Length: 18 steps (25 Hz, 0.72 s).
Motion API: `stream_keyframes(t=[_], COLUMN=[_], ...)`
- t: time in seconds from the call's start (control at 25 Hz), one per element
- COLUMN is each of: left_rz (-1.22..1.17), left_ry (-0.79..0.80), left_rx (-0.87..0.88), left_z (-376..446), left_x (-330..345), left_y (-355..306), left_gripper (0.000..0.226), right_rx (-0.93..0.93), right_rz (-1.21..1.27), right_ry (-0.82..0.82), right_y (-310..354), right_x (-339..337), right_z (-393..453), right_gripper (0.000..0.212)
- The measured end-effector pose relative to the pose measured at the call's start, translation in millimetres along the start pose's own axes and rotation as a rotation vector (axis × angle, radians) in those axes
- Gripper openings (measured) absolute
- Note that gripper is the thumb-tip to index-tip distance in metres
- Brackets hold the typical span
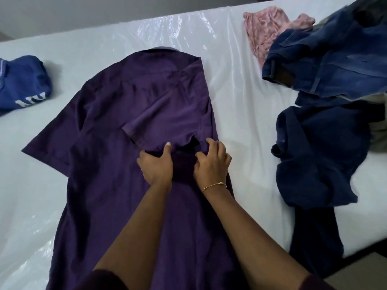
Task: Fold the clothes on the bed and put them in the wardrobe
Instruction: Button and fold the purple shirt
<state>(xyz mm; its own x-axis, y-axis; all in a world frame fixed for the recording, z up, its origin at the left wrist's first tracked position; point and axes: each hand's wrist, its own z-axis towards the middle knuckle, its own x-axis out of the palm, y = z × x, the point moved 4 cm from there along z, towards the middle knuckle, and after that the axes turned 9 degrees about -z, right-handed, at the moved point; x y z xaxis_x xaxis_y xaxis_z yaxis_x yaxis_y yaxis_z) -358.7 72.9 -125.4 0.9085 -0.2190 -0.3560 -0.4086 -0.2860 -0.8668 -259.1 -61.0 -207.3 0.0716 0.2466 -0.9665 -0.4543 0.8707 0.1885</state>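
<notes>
A purple short-sleeved shirt [117,126] lies flat on the white bed [247,114], collar at the far end. Its right side and sleeve are folded in over the middle. My left hand [156,165] presses flat on the shirt just below the folded sleeve, with the thumb touching the sleeve's hem. Close beside it, my right hand [212,162] has its fingers curled onto the folded right edge of the shirt and pinches the cloth there. A thin gold bracelet sits on my right wrist.
A blue garment with white lettering [23,84] lies at the left. A pink garment [270,28] and a heap of dark blue clothes [326,101] fill the right side of the bed, one piece hanging over the near edge. Clear plastic covers the mattress.
</notes>
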Motion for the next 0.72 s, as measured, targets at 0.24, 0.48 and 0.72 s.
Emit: stream_keyframes(t=[0.24, 0.48, 0.72], left_rz=[-0.398, -0.866, -0.571], left_ry=[-0.041, -0.078, 0.355], left_rx=[-0.432, -0.489, -0.683], left_z=[57.9, 59.5, 75.3], left_x=[16.6, 2.9, 3.6], left_y=[-19.3, -36.0, -46.4], left_gripper=[0.038, 0.021, 0.054], right_rx=[-0.065, -0.089, -0.006], right_rz=[-0.036, -0.03, 0.017], right_ry=[0.112, -0.024, -0.133], right_y=[23.7, 26.5, 44.8], right_x=[28.4, 43.6, 5.4], right_z=[15.9, 3.7, 57.4], right_gripper=[0.045, 0.043, 0.018])
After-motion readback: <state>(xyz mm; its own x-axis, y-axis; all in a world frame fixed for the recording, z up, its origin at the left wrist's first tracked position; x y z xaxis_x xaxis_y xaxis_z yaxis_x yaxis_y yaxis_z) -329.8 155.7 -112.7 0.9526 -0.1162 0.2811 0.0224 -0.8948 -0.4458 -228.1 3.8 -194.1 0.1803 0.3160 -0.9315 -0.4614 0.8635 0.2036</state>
